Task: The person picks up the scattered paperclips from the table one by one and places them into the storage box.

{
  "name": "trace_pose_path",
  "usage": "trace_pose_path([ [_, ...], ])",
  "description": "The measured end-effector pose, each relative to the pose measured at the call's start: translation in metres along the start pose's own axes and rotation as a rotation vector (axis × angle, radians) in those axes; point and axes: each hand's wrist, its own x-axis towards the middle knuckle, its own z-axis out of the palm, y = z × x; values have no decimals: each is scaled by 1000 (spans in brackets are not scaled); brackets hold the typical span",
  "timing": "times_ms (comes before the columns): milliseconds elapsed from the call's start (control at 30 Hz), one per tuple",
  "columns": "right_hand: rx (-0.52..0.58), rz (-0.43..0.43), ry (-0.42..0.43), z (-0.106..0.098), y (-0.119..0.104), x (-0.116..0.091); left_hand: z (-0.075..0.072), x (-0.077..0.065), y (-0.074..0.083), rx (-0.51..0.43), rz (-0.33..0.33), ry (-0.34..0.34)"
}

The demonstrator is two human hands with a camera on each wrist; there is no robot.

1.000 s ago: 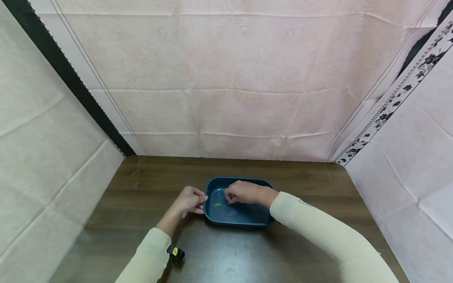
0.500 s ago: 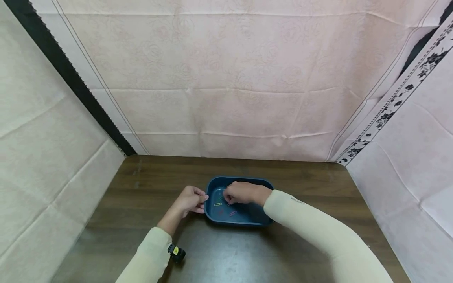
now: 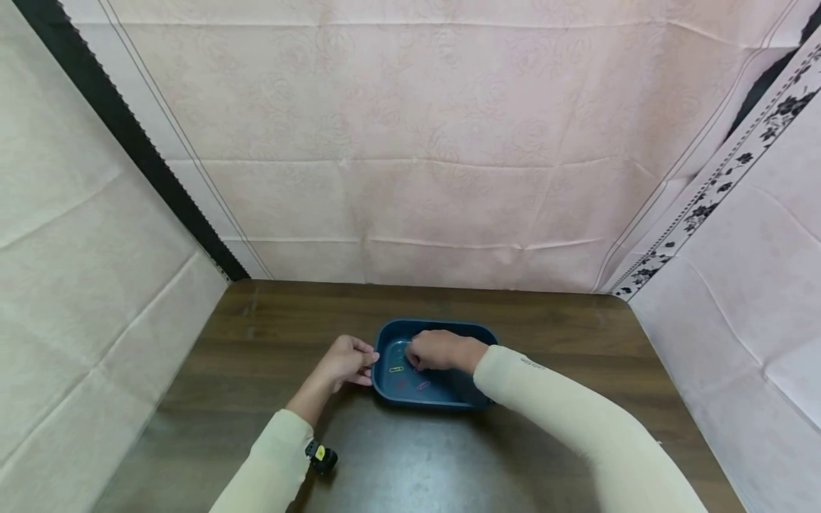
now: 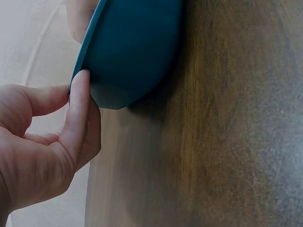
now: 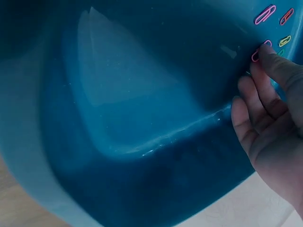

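Note:
On the wooden table sits a blue plastic tray with several small paper clips in it. My left hand pinches the tray's left rim between thumb and fingers, as the left wrist view confirms. Inside the tray, my right hand has its thumb and forefinger at a pink paper clip, pinching it near the tray floor. Close by lie another pink paper clip, a red paper clip and a yellow paper clip. A green paper clip is partly hidden by the thumb.
The dark wooden table extends around the tray on all sides. Pale cloth walls enclose it at the back, left and right. A small black device is worn on the left wrist.
My right forearm has shifted slightly left, while the fingers stay at the pink clip. The left hand keeps its hold on the rim. The head view has drifted slightly.

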Motion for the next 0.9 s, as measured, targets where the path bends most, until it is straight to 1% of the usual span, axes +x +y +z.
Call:
trace_pose_path([
  [100,-2,2,2,1,1,-1,1,0,0,5,-4,1],
  [400,-21,-30,16,-2,1,-3,1,2,-1,4,-9,3],
  [700,-50,-64,52,-10,-1,-5,1,2,-1,10,-3,8],
  [900,-40,-68,86,-17,-2,-13,1,2,-3,4,6,4],
])
